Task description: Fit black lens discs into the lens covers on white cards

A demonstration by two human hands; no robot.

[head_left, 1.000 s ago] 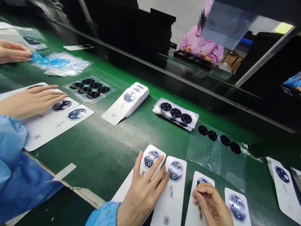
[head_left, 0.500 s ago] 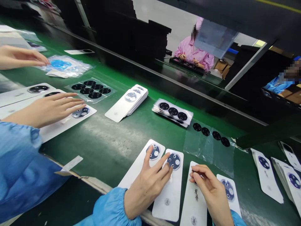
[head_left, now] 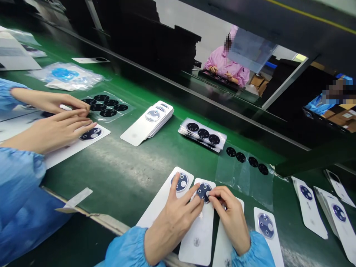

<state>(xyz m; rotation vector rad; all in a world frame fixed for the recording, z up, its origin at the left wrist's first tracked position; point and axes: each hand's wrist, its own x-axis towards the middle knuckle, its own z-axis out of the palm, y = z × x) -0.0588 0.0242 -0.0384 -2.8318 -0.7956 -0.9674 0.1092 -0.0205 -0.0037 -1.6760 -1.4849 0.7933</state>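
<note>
Two white, round-cornered panels [head_left: 196,237] are spanned by the spread-fingered left hand [head_left: 172,218]; the right hand [head_left: 233,220], pinched, contents unclear, has been shifted to the nearer panel's dark-blue octagonal disc [head_left: 203,191], now apparently being worked.

There was the left hand [head_left: 175,218], fingers [head_left: 174,183] spread across two neighbouring panels, the near-left panel [head_left: 155,207] and the middle panel [head_left: 197,241], tips on their dark patches! And the right hand [head_left: 232,213]: thumb and fingertip close together at the edge of the middle patch [head_left: 203,191], a third panel [head_left: 221,244] beneath the hand! Beyond, on the green worktop [head_left: 116,185], sat a stack of black-disc sheets [head_left: 203,135]; over left, a co-worker's hands [head_left: 52,129] overlapped above more panels.
</note>
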